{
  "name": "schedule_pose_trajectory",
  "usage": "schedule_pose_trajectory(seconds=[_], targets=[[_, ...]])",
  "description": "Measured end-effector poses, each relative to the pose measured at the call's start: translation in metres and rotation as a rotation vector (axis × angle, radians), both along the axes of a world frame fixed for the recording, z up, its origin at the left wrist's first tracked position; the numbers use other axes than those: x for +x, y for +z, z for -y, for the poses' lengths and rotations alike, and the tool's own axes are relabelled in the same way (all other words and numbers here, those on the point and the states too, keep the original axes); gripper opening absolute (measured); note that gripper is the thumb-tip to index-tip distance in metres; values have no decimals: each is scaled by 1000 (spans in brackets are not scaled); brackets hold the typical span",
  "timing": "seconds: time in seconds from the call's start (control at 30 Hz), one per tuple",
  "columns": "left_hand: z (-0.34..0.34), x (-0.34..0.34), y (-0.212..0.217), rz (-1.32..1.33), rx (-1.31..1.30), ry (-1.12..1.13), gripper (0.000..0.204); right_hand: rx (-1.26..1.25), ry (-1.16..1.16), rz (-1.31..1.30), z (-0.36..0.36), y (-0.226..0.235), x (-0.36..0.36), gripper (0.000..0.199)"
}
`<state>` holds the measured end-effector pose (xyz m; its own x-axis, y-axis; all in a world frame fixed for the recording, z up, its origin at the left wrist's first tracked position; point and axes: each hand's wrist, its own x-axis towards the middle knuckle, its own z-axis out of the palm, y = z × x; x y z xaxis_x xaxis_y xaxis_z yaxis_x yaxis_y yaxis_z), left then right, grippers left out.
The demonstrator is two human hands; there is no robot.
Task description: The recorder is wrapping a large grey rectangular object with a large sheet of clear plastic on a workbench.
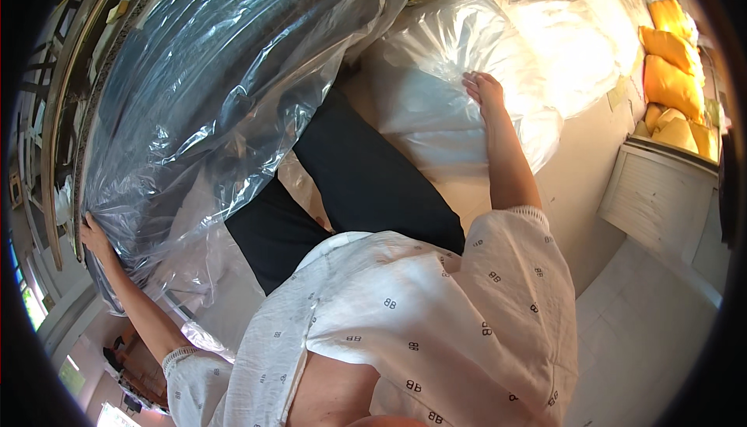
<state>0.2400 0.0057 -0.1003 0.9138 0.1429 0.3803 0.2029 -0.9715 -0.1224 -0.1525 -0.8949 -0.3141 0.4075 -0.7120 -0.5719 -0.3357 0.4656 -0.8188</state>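
Observation:
My left hand (92,232) grips the lower left edge of a large clear plastic bag (226,77) that is pulled over a big dark rounded object filling the upper left. My right hand (484,89) reaches forward and rests flat on a white stuffed pillow wrapped in clear plastic (459,85) lying on the floor ahead. My white patterned top and dark trousers (366,186) fill the lower middle of the view.
More white plastic-wrapped pillows (568,46) lie behind the first. Yellow cushions (673,77) are stacked at the far right above a pale wooden cabinet (657,201). A wooden frame (58,108) runs along the left. Pale tiled floor (646,326) lies at the lower right.

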Motion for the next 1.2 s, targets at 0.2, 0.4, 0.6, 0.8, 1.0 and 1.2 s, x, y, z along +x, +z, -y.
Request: schedule_pose_trajectory(seconds=[0.2,0.4,0.6,0.8,1.0,1.2], targets=[[8,7,-8,31,-12,14,72,-229,-581,367,15,101,-59,17],[-10,25,-6,88,23,0,71,-628,-175,624,-21,246,-58,12],[161,-31,89,283,8,-419,50,-789,372,657,-107,307,-14,8],[536,-293,146,-667,-1475,-1221,59,-1207,787,736,-176,336,20,9],[534,-296,131,-845,-1407,-1194,7,-1437,870,692,-143,341,32,49],[474,-251,156,-526,-1498,-1074,9,-1558,555,107,4,298,-6,31]])
